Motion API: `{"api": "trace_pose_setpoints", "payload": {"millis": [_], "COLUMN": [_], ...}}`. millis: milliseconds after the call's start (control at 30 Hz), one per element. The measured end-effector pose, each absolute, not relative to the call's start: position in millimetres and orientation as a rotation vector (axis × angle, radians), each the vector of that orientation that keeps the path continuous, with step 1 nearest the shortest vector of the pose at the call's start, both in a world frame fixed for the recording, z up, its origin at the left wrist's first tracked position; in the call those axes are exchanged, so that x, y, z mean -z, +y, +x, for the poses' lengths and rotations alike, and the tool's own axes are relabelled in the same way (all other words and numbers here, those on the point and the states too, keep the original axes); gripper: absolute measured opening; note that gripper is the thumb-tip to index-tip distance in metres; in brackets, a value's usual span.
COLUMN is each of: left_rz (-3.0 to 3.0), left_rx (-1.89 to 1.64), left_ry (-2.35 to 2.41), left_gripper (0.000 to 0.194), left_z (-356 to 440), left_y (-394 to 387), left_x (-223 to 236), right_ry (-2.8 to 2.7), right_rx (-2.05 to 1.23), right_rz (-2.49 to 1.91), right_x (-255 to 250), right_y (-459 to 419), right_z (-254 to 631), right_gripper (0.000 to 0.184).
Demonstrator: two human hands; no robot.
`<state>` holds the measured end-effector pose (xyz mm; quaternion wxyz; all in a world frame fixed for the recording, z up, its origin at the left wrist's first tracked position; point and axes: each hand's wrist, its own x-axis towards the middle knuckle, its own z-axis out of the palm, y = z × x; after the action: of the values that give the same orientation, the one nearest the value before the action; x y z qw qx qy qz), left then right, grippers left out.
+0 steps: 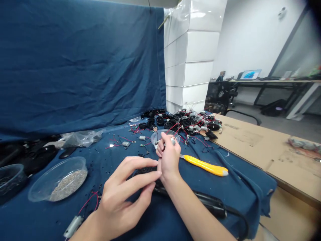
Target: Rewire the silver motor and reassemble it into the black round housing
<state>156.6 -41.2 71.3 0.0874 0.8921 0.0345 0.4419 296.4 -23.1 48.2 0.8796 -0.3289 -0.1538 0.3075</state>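
My right hand point(168, 154) is closed in a pinch on a small silver motor point(173, 141), held just over a clear plastic dish point(154, 135). My left hand point(126, 190) lies below it on the blue cloth point(105, 160) with its fingers curled round a small black part point(145, 170) that I cannot name. Right of the right hand lies a yellow-handled screwdriver point(205, 165), its tip pointing towards that hand. Small motors with red and black wires point(125, 144) are scattered just behind.
A pile of black rings and wired motors point(185, 122) sits at the back. A clear bowl of small grey bits point(59, 179) and a dark bowl point(10, 177) stand at left. A black cable point(213, 204) runs below my right arm. Cardboard sheets point(263, 144) cover the right side.
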Motion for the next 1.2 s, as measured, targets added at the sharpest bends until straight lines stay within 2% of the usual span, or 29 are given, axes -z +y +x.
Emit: {"api": "trace_pose_setpoints", "payload": {"millis": [367,733,867,933,967,1033,1133,1200], "left_rz": [2.676,2.566,2.527,2.635,2.677,2.75,2.84,2.869], "left_rx": [-1.388,-1.206,-1.176,-0.965,-0.875,-0.715,-0.436,-0.229], "left_ry": [0.123,0.122,0.366,0.629,0.645,0.625,0.619,0.611], "left_gripper": [0.036,0.033,0.039,0.034,0.024,0.025,0.013,0.018], "left_z": [161,149,159,176,187,212,254,280], "left_y": [-33,-44,-20,4,18,45,75,87], "left_x": [-69,-63,-61,-61,-61,-60,-57,-55], "right_ry": [-0.267,-0.293,-0.271,-0.239,-0.221,-0.195,-0.183,-0.183], "right_rx": [-0.672,-0.72,-0.65,-0.559,-0.516,-0.466,-0.493,-0.535], "right_rz": [-0.648,-0.659,-0.638,-0.613,-0.602,-0.583,-0.547,-0.522], "right_x": [-56,-55,-58,-61,-62,-64,-63,-61], "right_y": [-28,-29,-32,-34,-35,-36,-35,-34], "right_z": [301,296,306,315,319,324,323,319], "right_gripper": [0.041,0.043,0.041,0.04,0.039,0.039,0.04,0.041]}}
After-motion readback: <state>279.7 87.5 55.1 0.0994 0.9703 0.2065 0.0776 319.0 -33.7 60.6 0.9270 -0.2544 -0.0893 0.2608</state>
